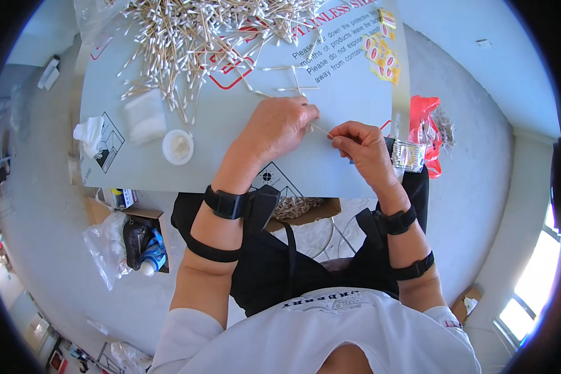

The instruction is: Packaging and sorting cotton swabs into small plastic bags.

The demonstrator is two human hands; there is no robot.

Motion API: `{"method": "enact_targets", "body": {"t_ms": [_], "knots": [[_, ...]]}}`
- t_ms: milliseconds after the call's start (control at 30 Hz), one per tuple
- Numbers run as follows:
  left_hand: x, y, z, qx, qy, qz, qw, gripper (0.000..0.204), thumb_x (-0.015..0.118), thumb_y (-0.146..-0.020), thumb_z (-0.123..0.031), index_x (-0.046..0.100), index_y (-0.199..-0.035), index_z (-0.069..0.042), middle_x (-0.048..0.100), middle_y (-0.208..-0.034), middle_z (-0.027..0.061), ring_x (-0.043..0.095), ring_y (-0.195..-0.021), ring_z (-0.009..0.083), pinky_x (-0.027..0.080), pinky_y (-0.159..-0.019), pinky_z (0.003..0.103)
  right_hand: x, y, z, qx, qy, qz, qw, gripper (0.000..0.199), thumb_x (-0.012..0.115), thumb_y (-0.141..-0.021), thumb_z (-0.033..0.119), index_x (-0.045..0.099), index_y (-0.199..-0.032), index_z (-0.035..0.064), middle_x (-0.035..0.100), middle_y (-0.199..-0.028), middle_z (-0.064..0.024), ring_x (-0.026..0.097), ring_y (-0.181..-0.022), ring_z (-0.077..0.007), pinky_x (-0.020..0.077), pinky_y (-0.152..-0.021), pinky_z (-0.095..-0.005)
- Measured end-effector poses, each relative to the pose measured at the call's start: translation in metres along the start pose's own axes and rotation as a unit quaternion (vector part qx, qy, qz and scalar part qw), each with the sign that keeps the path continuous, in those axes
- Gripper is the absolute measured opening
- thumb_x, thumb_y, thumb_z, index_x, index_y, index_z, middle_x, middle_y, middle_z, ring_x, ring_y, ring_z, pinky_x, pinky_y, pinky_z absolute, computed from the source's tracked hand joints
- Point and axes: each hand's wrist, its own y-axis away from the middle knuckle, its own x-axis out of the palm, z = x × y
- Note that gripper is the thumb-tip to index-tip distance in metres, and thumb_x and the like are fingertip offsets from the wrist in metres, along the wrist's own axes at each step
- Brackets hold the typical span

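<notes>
Above the table [349, 171] my right hand [366, 149] pinches one end of a thin cotton swab [320, 129] between thumb and fingers. The swab's other end meets the curled fingertips of my left hand [279, 126], which are closed on it; their grip is partly hidden behind the hand. A few loose swabs [296, 81] lie just beyond my left hand. Farther back spreads a large heap of wooden-stick cotton swabs [187, 43] with white tips. A small round white tub [178, 148] stands left of my left forearm, beside a soft white cotton bundle [146, 117].
Crumpled white tissue [90, 136] lies at the left edge. Yellow labels [382, 57] lie far right. A clear pack of swabs [409, 154] and a red plastic bag [424, 118] are at the right edge. Below are a swab-filled carton [305, 215] and a box holding a bottle [154, 257].
</notes>
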Motion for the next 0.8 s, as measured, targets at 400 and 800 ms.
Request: {"method": "enact_targets", "body": {"t_ms": [400, 800], "knots": [[-0.016, -0.003, -0.001, -0.104, 0.12, 0.022, 0.987, 0.028, 0.058, -0.075, 0.002, 0.064, -0.101, -0.005, 0.066, -0.079, 0.0125, 0.064, -0.072, 0.0302, 0.049, -0.064, 0.04, -0.018, 0.01, 0.006, 0.056, -0.105, 0.048, 0.992, 0.008, 0.063, -0.088, 0.003, 0.069, -0.092, -0.0006, 0.063, -0.073, -0.0005, 0.052, -0.061, -0.0041, 0.0398, -0.054, -0.0189], [-0.028, 0.006, 0.007, -0.151, 0.046, -0.092, 0.983, 0.024, 0.058, -0.069, 0.001, 0.06, -0.092, -0.005, 0.062, -0.074, 0.0104, 0.061, -0.065, 0.0302, 0.047, -0.06, 0.042, 0.003, 0.028, 0.003, -0.09, 0.225, 0.113, 0.964, 0.013, 0.068, -0.08, 0.006, 0.067, -0.092, 0.0012, 0.064, -0.078, -0.0093, 0.06, -0.067, -0.0191, 0.0493, -0.064, -0.0288]]}}
